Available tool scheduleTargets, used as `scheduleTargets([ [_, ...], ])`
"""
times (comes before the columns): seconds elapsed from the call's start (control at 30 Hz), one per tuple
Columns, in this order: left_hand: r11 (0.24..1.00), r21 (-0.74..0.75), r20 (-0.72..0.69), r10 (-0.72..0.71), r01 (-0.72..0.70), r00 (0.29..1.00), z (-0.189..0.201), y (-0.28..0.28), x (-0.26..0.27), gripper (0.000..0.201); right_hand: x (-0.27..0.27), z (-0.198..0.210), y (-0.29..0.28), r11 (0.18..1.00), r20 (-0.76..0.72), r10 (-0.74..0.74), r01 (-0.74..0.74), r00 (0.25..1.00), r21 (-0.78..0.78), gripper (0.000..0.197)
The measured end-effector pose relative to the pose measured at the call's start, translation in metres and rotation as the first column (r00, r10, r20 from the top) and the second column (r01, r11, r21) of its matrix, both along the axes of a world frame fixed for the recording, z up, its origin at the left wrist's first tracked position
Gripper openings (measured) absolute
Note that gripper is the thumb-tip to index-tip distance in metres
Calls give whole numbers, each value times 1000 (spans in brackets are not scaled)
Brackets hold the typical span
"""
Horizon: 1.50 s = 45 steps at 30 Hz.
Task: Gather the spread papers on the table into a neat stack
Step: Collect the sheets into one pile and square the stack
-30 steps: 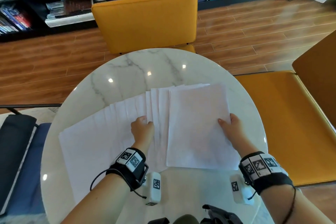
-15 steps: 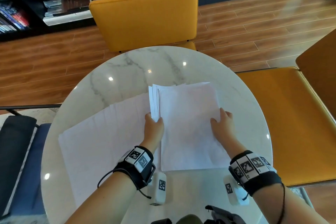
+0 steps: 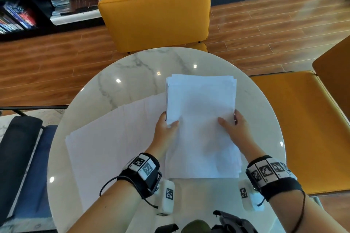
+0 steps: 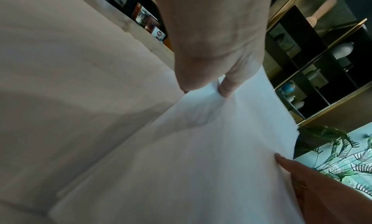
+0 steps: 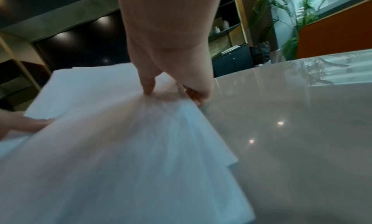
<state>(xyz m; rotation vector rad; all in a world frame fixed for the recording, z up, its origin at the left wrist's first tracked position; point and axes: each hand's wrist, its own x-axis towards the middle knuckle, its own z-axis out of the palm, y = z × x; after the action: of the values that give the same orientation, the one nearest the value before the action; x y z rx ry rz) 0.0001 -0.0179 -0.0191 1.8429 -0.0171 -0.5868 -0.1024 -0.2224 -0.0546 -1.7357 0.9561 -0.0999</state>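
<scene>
My left hand [image 3: 166, 128] and right hand [image 3: 233, 127] pinching the gathered stack [image 3: 200, 119] by its sides, fanned papers [image 3: 113, 138] at nine o'clock, marble tabletop [image 3: 144, 66]

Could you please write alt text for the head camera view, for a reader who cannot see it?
Two hands, left hand and right hand, grip the side edges of a bundle of white papers over a round marble table. More sheets lie fanned on the left; orange chairs stand around.
</scene>
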Motion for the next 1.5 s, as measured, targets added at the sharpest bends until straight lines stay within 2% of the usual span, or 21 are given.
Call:
scheduleTargets([
  [0.07, 999, -49, -20, 0, -1, 1000, 5, 6, 2, 29, -2, 5, -2, 983, 78, -34, 19, 996, 181, 59],
  [0.13, 995, -93, -61, 32, -37, 998, 10, 13, 3, 30, -3, 11, -1, 940, 91, -43, 9, 995, 340, 50],
  [0.2, 992, -103, -101, 55, -66, 993, 12, 19, 1, 31, -4, 14, 3, 914, 96, -39, -3, 995, 406, 39],
  [0.33, 999, -25, -132, 34, -38, 991, 4, 29, -6, 17, -2, 9, 11, 949, 57, -61, 40, 997, 312, 30],
  [0.43, 985, 117, -52, 137, -130, 989, -6, 40, -6, 11, 2, 4, 12, 973, -2, -26, 26, 1000, 231, 33],
  [0.53, 918, 269, 53, 289, -292, 956, -11, 55, 3, 24, 9, 5, 12, 996, -74, 58, -53, 996, 68, 35],
  [0.6, 852, 380, 33, 377, -361, 925, -12, 64, 12, 40, 13, 3, 13, 999, -76, 52, -50, 996, 21, 38],
  [0.67, 827, 451, -69, 406, -334, 911, -13, 69, 18, 56, 17, 0, 15, 1000, -69, 24, -24, 997, -2, 41],
  [0.77, 868, 435, -227, 361, -237, 905, -15, 66, 24, 69, 18, -2, 18, 999, -96, 20, -23, 995, -26, 43],
  [0.87, 874, 468, -262, 280, -132, 923, -12, 56, 29, 64, 20, -1, 22, 999, -90, 40, -43, 995, -25, 44],
  [0.97, 848, 524, -185, 211, -85, 960, -12, 44, 29, 52, 22, -1, 25, 996, -90, 81, -84, 993, -28, 41],
  [1.07, 905, 414, -115, 155, -94, 981, -16, 35, 25, 43, 26, 0, 31, 993, -103, 112, -114, 988, -13, 42],
  [1.23, 961, 230, -111, 184, -155, 977, -18, 31, 19, 54, 35, 3, 45, 992, -77, 122, -119, 990, 44, 43],
  [1.43, 980, 40, 0, 194, -194, 981, -23, 43, 10, 40, 33, -3, 48, 985, -123, 152, -161, 981, -62, 48],
  [1.5, 980, -14, -12, 198, -198, 980, -21, 48, 9, 40, 32, -1, 47, 985, -98, 128, -138, 987, -102, 49],
])
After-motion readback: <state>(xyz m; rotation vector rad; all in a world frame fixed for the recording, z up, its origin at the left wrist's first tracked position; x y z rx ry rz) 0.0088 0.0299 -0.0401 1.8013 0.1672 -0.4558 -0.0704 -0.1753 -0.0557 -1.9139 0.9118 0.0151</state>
